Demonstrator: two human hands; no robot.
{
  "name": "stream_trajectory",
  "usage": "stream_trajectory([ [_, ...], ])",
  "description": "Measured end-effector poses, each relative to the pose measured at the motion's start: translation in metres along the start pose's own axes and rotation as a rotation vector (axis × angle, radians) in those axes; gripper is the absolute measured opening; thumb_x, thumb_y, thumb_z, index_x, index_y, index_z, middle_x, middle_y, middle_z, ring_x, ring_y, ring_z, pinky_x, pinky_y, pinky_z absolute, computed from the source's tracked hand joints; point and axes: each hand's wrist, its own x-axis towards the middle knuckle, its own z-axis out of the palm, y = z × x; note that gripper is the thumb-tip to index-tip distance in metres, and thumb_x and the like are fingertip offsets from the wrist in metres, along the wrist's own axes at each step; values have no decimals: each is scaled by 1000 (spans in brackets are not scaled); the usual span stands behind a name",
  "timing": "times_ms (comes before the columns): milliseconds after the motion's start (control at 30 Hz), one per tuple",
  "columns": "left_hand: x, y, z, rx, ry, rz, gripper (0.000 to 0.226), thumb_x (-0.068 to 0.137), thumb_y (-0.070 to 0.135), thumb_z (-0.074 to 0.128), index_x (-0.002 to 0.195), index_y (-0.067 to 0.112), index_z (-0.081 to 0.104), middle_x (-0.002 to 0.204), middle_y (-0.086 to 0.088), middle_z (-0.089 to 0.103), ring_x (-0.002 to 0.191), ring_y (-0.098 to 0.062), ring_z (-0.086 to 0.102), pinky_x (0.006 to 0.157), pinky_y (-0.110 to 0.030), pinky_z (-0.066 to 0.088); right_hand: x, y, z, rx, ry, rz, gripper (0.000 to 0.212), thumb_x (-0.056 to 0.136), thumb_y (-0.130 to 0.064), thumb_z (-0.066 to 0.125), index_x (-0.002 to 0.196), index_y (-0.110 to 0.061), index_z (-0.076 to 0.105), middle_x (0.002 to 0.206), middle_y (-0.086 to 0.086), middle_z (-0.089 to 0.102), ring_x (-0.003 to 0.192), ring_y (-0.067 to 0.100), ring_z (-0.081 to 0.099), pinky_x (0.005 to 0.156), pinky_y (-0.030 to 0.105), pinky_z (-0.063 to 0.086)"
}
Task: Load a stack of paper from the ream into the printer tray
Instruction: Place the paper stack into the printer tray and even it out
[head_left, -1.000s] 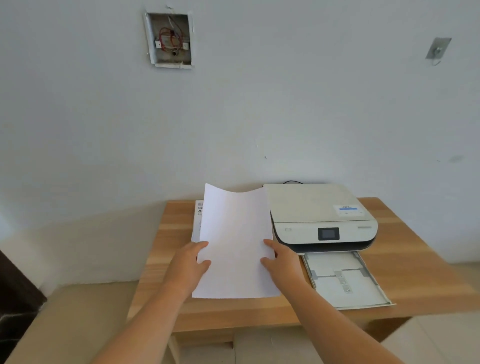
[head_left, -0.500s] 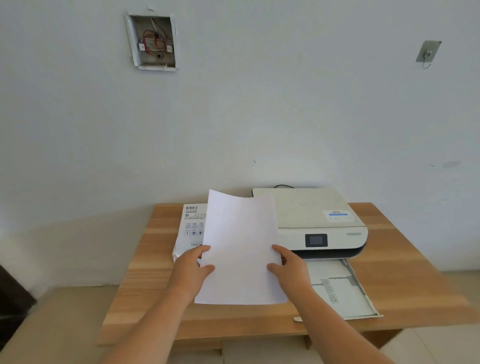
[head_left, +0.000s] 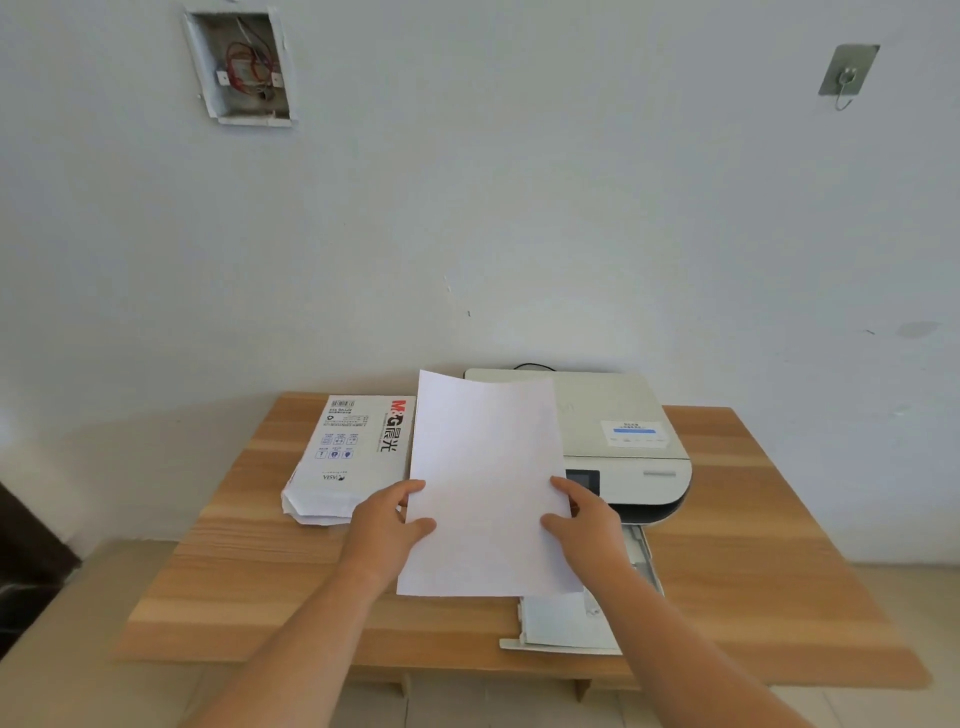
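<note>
Holding a thin stack of plain white paper above the light wooden table, both hands clamp it by its long edges. Head view only. Left hand closed on the stack's left edge, thumb on top, fingers curled beneath. Right hand closed on the right edge, thumb lying across the top sheet, fingers under and hidden. Stack tilted, far end raised toward the wall, near edge low. Just left of the left-hand grip: opened white paper ream wrapper with red and black print, flat on the table, its near end torn and crumpled. Behind and right of the right-hand grip: cream flatbed printer with a small dark screen, partly covered by the stack. Below the right hand and forearm: pulled-out pale grey printer tray, its near end showing under the stack's near edge. Stack is over the tray, not in it. Bare forearms enter from the bottom edge.
</note>
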Motion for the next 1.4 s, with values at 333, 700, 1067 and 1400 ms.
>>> stream_trajectory([
  [333, -14, 20, 62, -25, -54, -28, 48, 79, 19, 76, 123, 26, 59, 85, 2, 52, 73, -10, 52, 65, -17, 43, 14, 40, -55, 6, -18, 50, 51, 88, -8, 61, 135, -25, 52, 111, -3, 56, 95, 18, 55, 80, 27, 45],
  [700, -2, 29, 93, -98, -169, 13, 48, 77, 18, 78, 121, 22, 60, 90, 6, 56, 79, -9, 54, 64, -15, 42, 9, 58, -85, 13, 66, 149, 51, 86, -11, 61, 133, -29, 54, 108, -4, 59, 89, 12, 58, 71, 25, 46],
  [1067, -10, 12, 120, -119, -257, -65, 48, 76, 20, 78, 120, 24, 60, 98, 4, 61, 87, -12, 59, 68, -22, 49, 5, 94, -93, 82, 61, 243, 48, 86, -10, 62, 130, -28, 57, 108, -7, 58, 89, 9, 56, 72, 26, 47],
  [1400, -33, 11, 152, -166, -261, -217, 44, 75, 15, 79, 114, 24, 61, 97, 2, 64, 83, -13, 60, 63, -17, 46, 24, 140, -110, 187, -74, 323, 50, 80, -10, 65, 127, -23, 60, 114, -2, 64, 94, 19, 66, 86, 40, 56],
])
